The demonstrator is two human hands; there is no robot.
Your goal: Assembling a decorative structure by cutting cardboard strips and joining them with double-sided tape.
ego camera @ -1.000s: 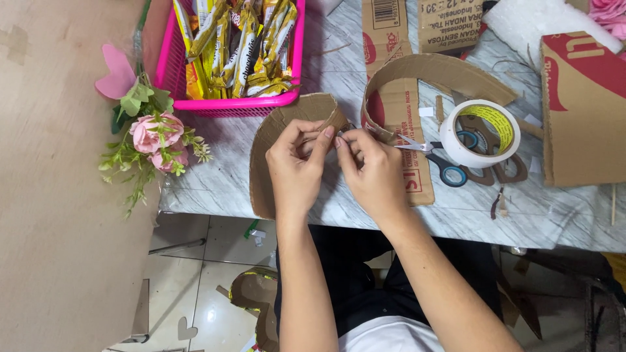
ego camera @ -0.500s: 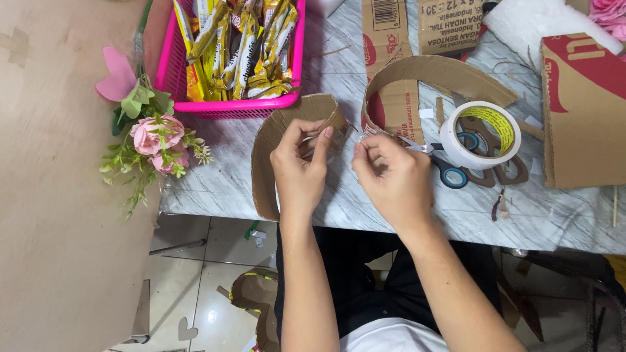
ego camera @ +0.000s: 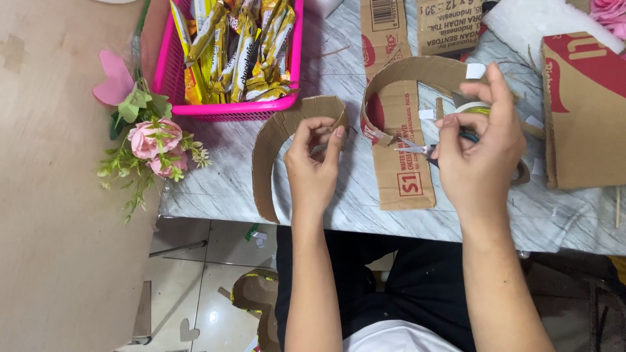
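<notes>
**Curved cardboard strip pinched in left hand, right hand at the tape roll**

Left hand (ego camera: 313,166): fingers closed in a pinch on the near end of the curved cardboard strip (ego camera: 274,146), which arcs away to the left of those fingers and lies flat on the marble-patterned table (ego camera: 215,182). Whether a bit of tape sits under the fingertips I cannot tell.

Right hand (ego camera: 479,146): well apart from the left, fingers curled together over the tape roll (ego camera: 479,107), thumb and forefinger meeting as if picking at its edge. Scissors (ego camera: 414,148) lie just left of these fingers, blades pointing toward the left hand.

Between the hands: a second cardboard arc (ego camera: 411,68) and a flat printed cardboard piece (ego camera: 401,176). Beyond the left fingers, a pink basket (ego camera: 297,72) of snack packets; farther left, a pink artificial flower sprig (ego camera: 150,140).

Judgement: a joining step, strip held ready while tape is fetched. Next move likely calls for a freed tape end and a steady pinch on the strip.
</notes>
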